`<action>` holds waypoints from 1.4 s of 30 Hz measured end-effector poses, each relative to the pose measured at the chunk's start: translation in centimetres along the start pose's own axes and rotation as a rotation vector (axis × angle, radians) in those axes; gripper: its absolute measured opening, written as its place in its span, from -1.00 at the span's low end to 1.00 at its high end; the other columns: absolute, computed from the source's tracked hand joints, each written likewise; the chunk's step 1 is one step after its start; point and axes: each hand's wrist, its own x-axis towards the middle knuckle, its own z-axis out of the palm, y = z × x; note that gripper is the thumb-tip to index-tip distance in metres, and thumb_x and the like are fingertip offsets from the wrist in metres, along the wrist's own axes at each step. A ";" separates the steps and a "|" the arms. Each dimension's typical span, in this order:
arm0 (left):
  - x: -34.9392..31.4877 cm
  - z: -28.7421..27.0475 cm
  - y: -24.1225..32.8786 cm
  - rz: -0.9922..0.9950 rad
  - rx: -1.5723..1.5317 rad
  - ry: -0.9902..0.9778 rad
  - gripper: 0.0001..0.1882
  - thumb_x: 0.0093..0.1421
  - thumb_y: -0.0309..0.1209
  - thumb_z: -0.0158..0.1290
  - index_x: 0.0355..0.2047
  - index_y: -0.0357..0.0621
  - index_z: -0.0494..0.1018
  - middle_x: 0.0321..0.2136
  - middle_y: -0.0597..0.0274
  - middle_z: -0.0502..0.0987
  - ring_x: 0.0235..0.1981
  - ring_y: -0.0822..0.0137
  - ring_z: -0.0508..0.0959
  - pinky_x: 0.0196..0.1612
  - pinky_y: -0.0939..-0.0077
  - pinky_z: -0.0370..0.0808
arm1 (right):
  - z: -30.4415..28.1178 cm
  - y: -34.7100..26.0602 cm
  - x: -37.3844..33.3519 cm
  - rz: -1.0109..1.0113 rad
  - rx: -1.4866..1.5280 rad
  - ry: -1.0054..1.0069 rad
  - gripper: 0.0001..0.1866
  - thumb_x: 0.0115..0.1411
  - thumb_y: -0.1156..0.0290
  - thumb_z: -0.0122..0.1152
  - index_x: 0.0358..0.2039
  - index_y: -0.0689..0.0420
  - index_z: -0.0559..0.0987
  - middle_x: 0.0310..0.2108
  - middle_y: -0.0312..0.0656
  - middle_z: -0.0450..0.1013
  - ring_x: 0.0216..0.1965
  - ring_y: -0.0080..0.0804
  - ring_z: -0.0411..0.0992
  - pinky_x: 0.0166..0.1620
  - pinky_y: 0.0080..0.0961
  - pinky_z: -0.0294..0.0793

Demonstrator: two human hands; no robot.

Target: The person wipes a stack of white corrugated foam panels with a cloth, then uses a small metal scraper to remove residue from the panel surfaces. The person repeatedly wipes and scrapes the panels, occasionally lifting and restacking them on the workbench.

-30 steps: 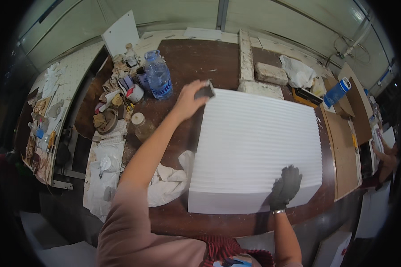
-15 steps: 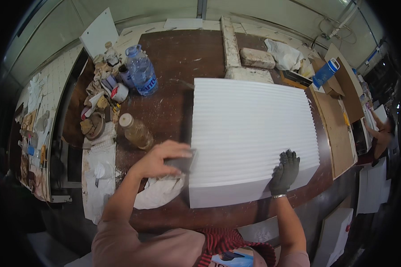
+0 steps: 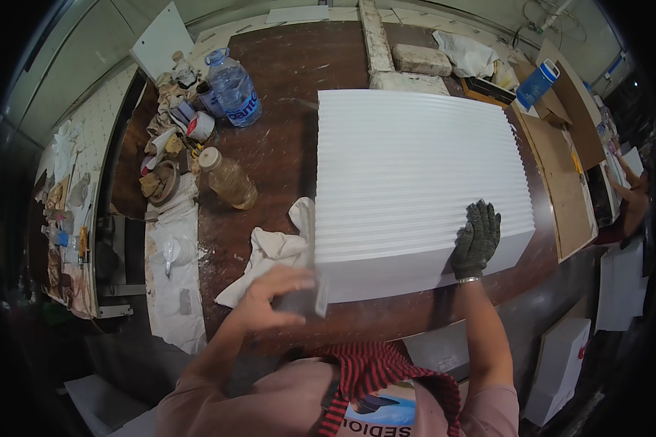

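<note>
- Since the earlier frame, the left hand (image 3: 261,300) has moved down beside the near left corner of the white stack (image 3: 415,167).
- Its fingers curl around a blurred grey block (image 3: 302,300).
- The gloved right hand (image 3: 478,239) lies flat, fingers extended, on the stack, which rests on the table (image 3: 291,73).
- The step seems to be rubbing the edge; the next stroke calls for steady bracing.

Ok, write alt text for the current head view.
A person's gloved right hand rests flat on a ribbed white block on a brown table; the bare left hand holds a blurred grey object beside the block's near left corner. To the left are a white cloth, a capped jar and a large bottle.
</note>
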 end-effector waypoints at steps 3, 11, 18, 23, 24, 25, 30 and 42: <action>4.0 0.3 0.9 -0.108 -0.411 0.368 -0.44 0.17 -0.45 0.22 0.19 -0.31 0.40 0.06 0.05 0.54 0.14 0.19 0.47 0.23 0.29 0.37 | 0.0 0.0 0.0 0.020 0.037 0.004 -0.57 0.34 0.28 -0.11 0.09 0.15 0.57 0.21 -0.04 0.43 0.35 -0.03 0.24 0.45 0.05 -0.05; 19.7 7.1 5.4 -0.362 -1.054 0.237 -0.53 0.51 -0.19 -0.23 0.19 -0.34 0.34 0.04 0.00 0.54 0.01 0.17 0.59 0.10 0.21 0.55 | -1.0 -0.7 0.0 0.092 -0.089 -0.161 -0.47 0.32 0.18 -0.03 0.24 0.12 0.45 0.35 -0.02 0.25 0.45 -0.09 0.04 0.49 0.05 -0.21; 40.7 27.6 9.0 0.577 0.468 -0.097 -0.43 0.11 -0.27 0.29 0.13 -0.12 0.46 0.08 -0.01 0.49 0.07 0.04 0.47 0.12 0.17 0.46 | -1.3 1.5 -0.1 0.064 0.383 -0.393 -0.29 0.17 -0.06 0.16 0.19 0.17 0.42 0.22 0.12 0.30 0.28 0.14 0.20 0.34 0.11 0.10; 46.5 36.4 9.6 0.987 0.574 -0.738 -0.38 -0.05 -0.25 0.36 0.08 -0.01 0.50 0.12 -0.02 0.43 0.08 -0.04 0.46 0.18 0.08 0.41 | -1.1 2.5 -0.4 0.026 0.611 -0.396 -0.35 0.27 -0.08 0.08 0.11 0.23 0.48 0.21 0.19 0.32 0.25 0.19 0.23 0.31 0.13 0.12; 49.0 35.8 10.0 0.949 0.580 -0.671 -0.42 -0.07 -0.29 0.36 0.03 0.01 0.53 0.07 0.02 0.49 0.03 0.00 0.50 0.13 0.09 0.46 | -1.2 2.7 -0.5 0.002 0.625 -0.241 -0.34 0.29 -0.08 0.06 0.13 0.25 0.48 0.24 0.21 0.29 0.30 0.20 0.19 0.36 0.15 0.05; 52.4 34.5 10.5 0.804 0.657 -0.641 -0.49 -0.06 -0.31 0.34 -0.02 0.03 0.57 -0.03 0.06 0.56 -0.02 0.01 0.51 0.09 0.11 0.49 | -1.3 2.8 -0.6 -0.066 0.543 -0.374 -0.32 0.30 -0.06 0.05 0.20 0.28 0.43 0.30 0.21 0.24 0.37 0.19 0.11 0.42 0.16 -0.08; 55.1 32.2 13.4 0.539 0.950 -0.296 -0.62 0.08 -0.29 0.28 -0.08 -0.09 0.59 -0.14 0.00 0.59 -0.10 0.03 0.53 -0.03 0.15 0.48 | -1.9 3.6 -0.7 -0.071 0.618 -0.153 -0.43 0.27 0.02 0.14 0.07 0.25 0.55 0.17 0.17 0.41 0.28 0.13 0.29 0.29 0.14 0.21; 67.0 27.1 4.4 0.439 1.126 -0.180 -0.42 0.01 -0.20 0.34 0.06 -0.06 0.54 0.09 0.00 0.51 0.06 -0.07 0.48 0.16 0.12 0.44 | -1.5 3.6 -1.0 -0.109 0.698 -0.253 -0.49 0.28 0.11 0.14 0.13 0.17 0.47 0.24 0.02 0.30 0.30 0.07 0.21 0.23 0.06 0.28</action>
